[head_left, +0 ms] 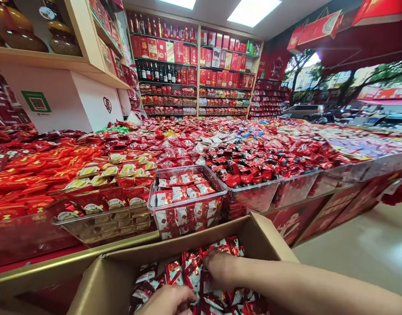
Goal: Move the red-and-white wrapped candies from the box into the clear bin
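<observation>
A cardboard box [177, 243] stands open in front of me, holding many small red-and-white snack packets [174, 273]. My right hand [222, 267] reaches into it from the right, fingers curled down around some of these packets; the fingertips are hidden among them. Low in the view, my left hand [169, 299] is over the near part of the pile, its fingers bent and apart, with no packet visible in it. Just beyond the box, a clear plastic bin [187, 197] contains similar red-and-white packets in neat rows.
Gold-and-red packets fill another clear bin [105, 221] on the left. Dark red packets lie in a bin [253, 197] on the right. A wide display of wrapped sweets [187, 131] stretches back to shelves [197, 65] of bottles and boxes. Tiled floor [348, 236] shows at right.
</observation>
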Available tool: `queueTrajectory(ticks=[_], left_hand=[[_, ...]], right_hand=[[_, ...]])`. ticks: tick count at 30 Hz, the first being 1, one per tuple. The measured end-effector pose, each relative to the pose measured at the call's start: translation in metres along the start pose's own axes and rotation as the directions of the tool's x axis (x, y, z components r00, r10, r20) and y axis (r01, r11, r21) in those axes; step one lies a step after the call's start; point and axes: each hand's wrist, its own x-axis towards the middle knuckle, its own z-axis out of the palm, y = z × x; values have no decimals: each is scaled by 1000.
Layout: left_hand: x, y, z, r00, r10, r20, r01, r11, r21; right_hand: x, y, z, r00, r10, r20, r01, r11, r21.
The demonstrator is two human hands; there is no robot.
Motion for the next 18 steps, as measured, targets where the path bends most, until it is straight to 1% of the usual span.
queueTrajectory(ticks=[1, 2, 4, 6, 8, 10, 11, 13, 15, 17, 18], left_hand=[[-2, 1, -1, 1000, -4, 13, 4, 1000, -23], [-3, 2, -2, 1000, -4, 18, 5, 999, -48], [-5, 4, -4, 1000, -15, 1, 15, 996, -86], [-6, 6, -6, 999, -39, -22, 36, 994, -98], [-5, 6, -7, 998, -61, -33, 57, 993, -99], [-5, 6, -9, 994, -89, -65, 81, 990, -111], [-4, 6, -10, 989, -108, -99, 95, 987, -126], [-2, 4, -13, 971, -151, -186, 116, 975, -190], [1, 2, -15, 953, -193, -234, 115, 944, -311], [4, 3, -16, 949, -230, -218, 103, 874, -475], [5, 4, -15, 950, -242, -195, 92, 820, -565]], right_hand=[[8, 1, 11, 999, 18, 32, -16, 997, -70], [14, 2, 19, 997, 44, 57, -38, 994, -104], [20, 2, 28, 992, 75, 98, -61, 989, -138], [20, 0, 30, 989, 99, 110, -79, 982, -173], [15, -2, 26, 991, 85, 99, -65, 980, -189], [10, -2, 17, 994, 62, 87, -56, 996, -76], [7, 0, 12, 997, 60, 52, -61, 998, 16], [0, 4, 1, 993, 95, -67, -81, 978, 190], [-6, 10, -8, 983, 104, -151, -51, 946, 321], [-11, 15, -15, 983, 48, -178, 40, 886, 462], [-14, 16, -18, 984, 12, -180, 88, 839, 536]])
